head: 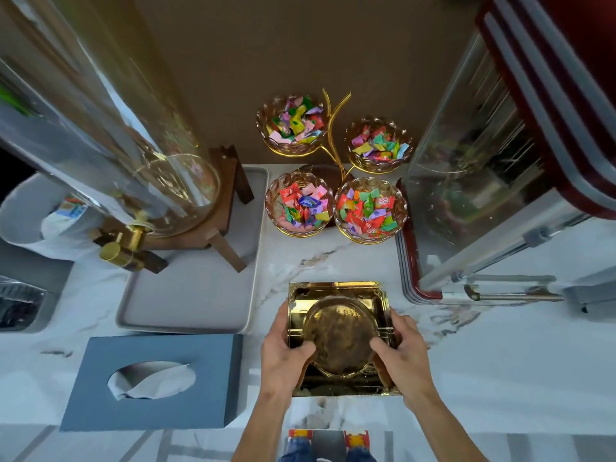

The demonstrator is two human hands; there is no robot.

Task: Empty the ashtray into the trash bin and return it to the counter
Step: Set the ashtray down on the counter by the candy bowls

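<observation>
Both hands clamp gold ashtray (340, 335): left hand (286, 358), right hand (401, 355) closed on opposite edges, near table (500, 361) edge. Advice: keep level, thumbs pinning rim.

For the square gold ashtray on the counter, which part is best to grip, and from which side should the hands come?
Grip the ashtray by its two opposite side walls, coming from the near edge, as the left hand and right hand do now. It is square, wide and flat-sided, with a round bowl in the middle, so one hand per side should keep it level.
</observation>
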